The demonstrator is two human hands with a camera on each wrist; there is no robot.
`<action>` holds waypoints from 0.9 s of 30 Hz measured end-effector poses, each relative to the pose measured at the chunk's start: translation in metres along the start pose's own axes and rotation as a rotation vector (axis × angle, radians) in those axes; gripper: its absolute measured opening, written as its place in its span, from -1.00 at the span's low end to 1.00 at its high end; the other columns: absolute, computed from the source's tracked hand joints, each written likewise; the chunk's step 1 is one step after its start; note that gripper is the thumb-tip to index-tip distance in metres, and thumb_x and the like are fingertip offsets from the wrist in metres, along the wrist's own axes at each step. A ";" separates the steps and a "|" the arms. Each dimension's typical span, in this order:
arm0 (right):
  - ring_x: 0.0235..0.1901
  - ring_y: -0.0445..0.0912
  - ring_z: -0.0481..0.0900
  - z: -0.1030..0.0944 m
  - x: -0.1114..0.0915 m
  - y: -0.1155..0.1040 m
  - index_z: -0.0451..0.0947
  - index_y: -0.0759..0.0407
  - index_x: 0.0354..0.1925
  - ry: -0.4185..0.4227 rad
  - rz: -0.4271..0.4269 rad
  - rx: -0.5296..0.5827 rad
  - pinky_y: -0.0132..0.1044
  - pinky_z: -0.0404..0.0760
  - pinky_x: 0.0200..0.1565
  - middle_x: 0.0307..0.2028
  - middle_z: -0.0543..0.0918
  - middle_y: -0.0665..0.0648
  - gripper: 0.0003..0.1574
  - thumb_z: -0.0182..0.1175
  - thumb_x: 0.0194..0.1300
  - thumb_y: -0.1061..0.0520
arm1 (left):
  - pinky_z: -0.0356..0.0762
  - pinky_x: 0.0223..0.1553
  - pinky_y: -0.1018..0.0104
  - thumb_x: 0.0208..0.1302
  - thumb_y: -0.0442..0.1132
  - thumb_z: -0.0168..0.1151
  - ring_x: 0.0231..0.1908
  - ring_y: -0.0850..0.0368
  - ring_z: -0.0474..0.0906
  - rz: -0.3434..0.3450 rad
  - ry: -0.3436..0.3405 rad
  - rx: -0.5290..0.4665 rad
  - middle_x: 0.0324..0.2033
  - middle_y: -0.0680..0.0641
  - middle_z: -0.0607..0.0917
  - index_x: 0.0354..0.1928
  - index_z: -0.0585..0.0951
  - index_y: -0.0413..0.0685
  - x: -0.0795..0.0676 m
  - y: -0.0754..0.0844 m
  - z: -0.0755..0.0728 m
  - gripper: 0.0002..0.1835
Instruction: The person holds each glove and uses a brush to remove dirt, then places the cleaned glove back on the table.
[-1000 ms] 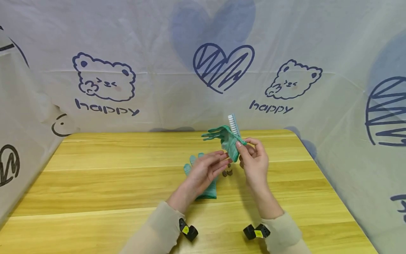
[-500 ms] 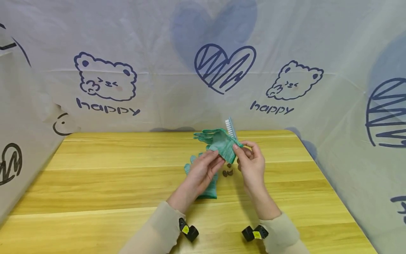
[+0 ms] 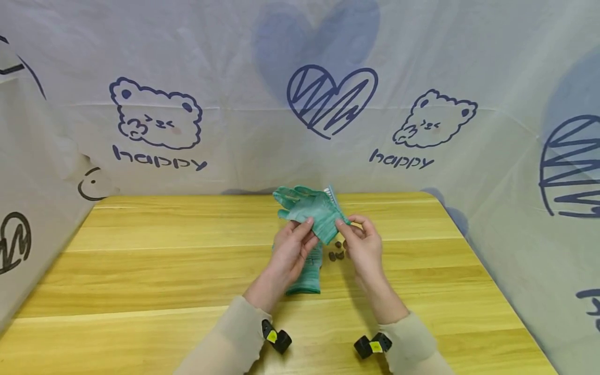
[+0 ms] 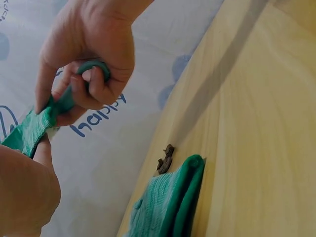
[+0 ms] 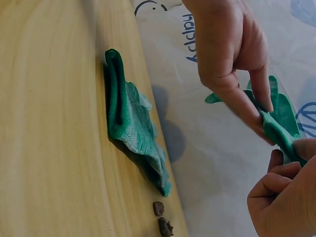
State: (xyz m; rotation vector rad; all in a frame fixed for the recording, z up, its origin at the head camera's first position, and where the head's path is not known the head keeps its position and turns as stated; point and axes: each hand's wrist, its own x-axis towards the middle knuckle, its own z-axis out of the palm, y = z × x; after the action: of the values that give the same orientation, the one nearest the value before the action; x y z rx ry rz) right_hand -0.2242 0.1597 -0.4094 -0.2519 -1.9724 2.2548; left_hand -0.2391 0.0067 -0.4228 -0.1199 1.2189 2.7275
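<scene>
A green knitted glove (image 3: 319, 217), its fingers pointing to the far left, hangs above the table between both hands. My left hand (image 3: 289, 251) pinches its palm side, thumb on top. At the cuff, my right hand (image 3: 365, 247) pinches the edge. That hand's curled fingers also hold a brush by its blue-green looped handle (image 4: 94, 66). Behind the cuff, the white-bristled brush head (image 3: 330, 195) shows only in part. A second green glove (image 3: 307, 276) lies on the table under the left hand, which covers part of it.
Several small dark brown lumps (image 3: 336, 255) lie on the wooden table (image 3: 164, 260), right of the lying glove. A pale curtain (image 3: 244, 130) with printed bears and hearts closes off the back and sides.
The held glove has come left and turned so that its broad side shows. My left fingers, beside it at first, now pinch it. The brush has lowered and shifted left with the right hand.
</scene>
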 end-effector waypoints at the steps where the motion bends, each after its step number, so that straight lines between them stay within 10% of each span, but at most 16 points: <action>1: -0.58 -0.25 0.31 0.000 0.000 0.001 0.52 0.06 -0.05 -0.004 0.013 -0.002 -0.45 0.23 -0.56 -0.42 0.69 -0.08 -0.75 0.39 0.42 0.10 | 0.68 -0.08 0.46 0.58 -0.38 0.10 -0.16 0.24 0.72 0.013 0.001 0.013 -0.17 -0.04 0.72 0.32 0.38 -0.45 0.000 0.000 -0.001 -0.60; 15: -0.58 -0.17 0.29 0.005 -0.002 0.009 0.51 0.02 -0.02 -0.062 0.059 -0.015 -0.41 0.25 -0.55 -0.37 0.75 -0.07 -0.77 0.35 0.45 0.08 | 0.51 -0.42 0.53 0.53 -0.45 0.15 -0.41 0.34 0.53 0.083 0.051 0.103 -0.42 0.09 0.62 0.22 0.45 -0.49 0.005 0.007 -0.007 -0.67; 22: -0.57 -0.21 0.35 0.002 0.001 0.009 0.52 0.05 0.03 -0.054 0.035 -0.032 -0.44 0.26 -0.56 -0.23 0.79 0.04 -0.74 0.33 0.46 0.07 | 0.60 -0.28 0.55 0.53 -0.42 0.17 -0.18 0.36 0.65 0.059 0.077 0.189 0.18 -0.28 0.65 0.48 0.26 -0.48 0.007 0.019 -0.015 -0.41; 27: -0.65 -0.27 0.24 -0.001 0.003 0.010 0.51 0.13 0.11 -0.055 -0.045 -0.023 -0.46 0.22 -0.60 -0.22 0.78 0.08 -0.73 0.27 0.51 0.17 | 0.53 -0.36 0.55 0.49 -0.39 0.24 -0.34 0.39 0.57 0.085 0.121 0.283 -0.01 -0.06 0.74 0.40 0.41 -0.46 0.011 0.028 -0.023 -0.48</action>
State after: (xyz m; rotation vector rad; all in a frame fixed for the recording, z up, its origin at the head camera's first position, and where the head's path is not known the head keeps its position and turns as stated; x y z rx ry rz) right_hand -0.2271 0.1604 -0.4191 -0.1481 -2.0116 2.2357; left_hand -0.2547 -0.0279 -0.4187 -0.2066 1.6655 2.6149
